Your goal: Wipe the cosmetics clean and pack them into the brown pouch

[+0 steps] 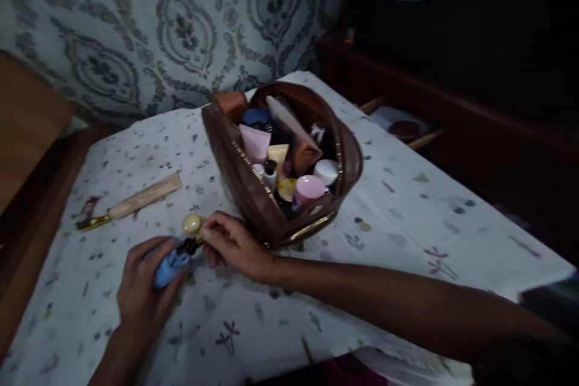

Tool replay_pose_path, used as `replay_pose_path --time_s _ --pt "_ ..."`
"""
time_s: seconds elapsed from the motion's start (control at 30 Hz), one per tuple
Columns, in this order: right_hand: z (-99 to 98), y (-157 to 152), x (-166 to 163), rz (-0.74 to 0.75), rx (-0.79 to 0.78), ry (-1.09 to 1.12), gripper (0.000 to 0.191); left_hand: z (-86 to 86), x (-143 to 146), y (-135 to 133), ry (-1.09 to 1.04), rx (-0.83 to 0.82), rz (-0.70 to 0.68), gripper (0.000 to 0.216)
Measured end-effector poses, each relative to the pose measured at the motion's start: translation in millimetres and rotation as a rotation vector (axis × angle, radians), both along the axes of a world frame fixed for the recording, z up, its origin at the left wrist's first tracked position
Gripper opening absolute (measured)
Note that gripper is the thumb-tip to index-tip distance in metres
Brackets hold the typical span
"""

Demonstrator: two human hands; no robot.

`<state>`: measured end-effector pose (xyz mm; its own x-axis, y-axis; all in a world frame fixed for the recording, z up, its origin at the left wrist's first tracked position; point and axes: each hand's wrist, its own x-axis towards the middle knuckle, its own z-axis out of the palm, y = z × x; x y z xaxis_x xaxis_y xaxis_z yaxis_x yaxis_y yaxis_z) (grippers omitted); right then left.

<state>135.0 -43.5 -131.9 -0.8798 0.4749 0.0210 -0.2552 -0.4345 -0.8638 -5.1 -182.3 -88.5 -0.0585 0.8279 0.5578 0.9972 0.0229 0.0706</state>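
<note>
My left hand [143, 291] is closed around a blue cloth [168, 268] on the table. My right hand [234, 246] pinches a small dark-tipped item with a gold end [190, 246], held against the cloth. Just behind them sits a small round cream-coloured cap or ball [192, 224]. An open brown toiletry bag [235, 163] stands beyond my right hand, packed with several tubes, jars and bottles, among them a pink tube [254, 142] and a pink lid [309, 188].
A beige tube [145, 195] with a gold end lies at the left on the flower-print tablecloth [407, 217]. Patterned wallpaper is behind. A dark wooden cabinet with an open drawer [398, 123] stands to the right. The table edge drops off at left.
</note>
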Motion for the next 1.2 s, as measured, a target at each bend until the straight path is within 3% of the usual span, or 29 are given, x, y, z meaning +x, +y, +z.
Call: replay_pose_path --time_s 0.2,0.4,0.53,0.67,0.83,1.03,1.2 --pt "-0.9 -2.1 0.6 0.007 0.062 -0.023 0.044 -11.7 0.5 9.0 -0.248 0.027 0.046 0.022" --pt "-2.6 -6.7 1.9 0.007 0.189 0.008 0.046 -18.6 -4.3 10.9 -0.592 0.001 0.178 0.036" --pt "-1.2 -7.1 2.6 -0.040 0.268 0.013 0.036 -18.1 8.7 11.7 -0.712 0.051 0.234 0.041" --pt "1.1 -4.8 2.0 -0.068 0.239 -0.075 0.031 -18.1 26.1 13.7 -0.675 0.135 0.278 0.036" --pt "-0.1 -0.7 -2.5 -0.069 0.168 -0.096 0.033 -23.7 28.0 15.4 -0.566 0.125 0.241 0.029" --pt "-6.8 -2.1 -6.0 -0.093 0.174 -0.045 0.027 -29.8 10.3 12.4 -0.527 0.095 0.227 0.034" --pt "-7.8 -3.4 -4.4 -0.132 0.193 0.000 0.024 -31.2 -16.3 9.8 -0.563 -0.053 0.158 0.039"
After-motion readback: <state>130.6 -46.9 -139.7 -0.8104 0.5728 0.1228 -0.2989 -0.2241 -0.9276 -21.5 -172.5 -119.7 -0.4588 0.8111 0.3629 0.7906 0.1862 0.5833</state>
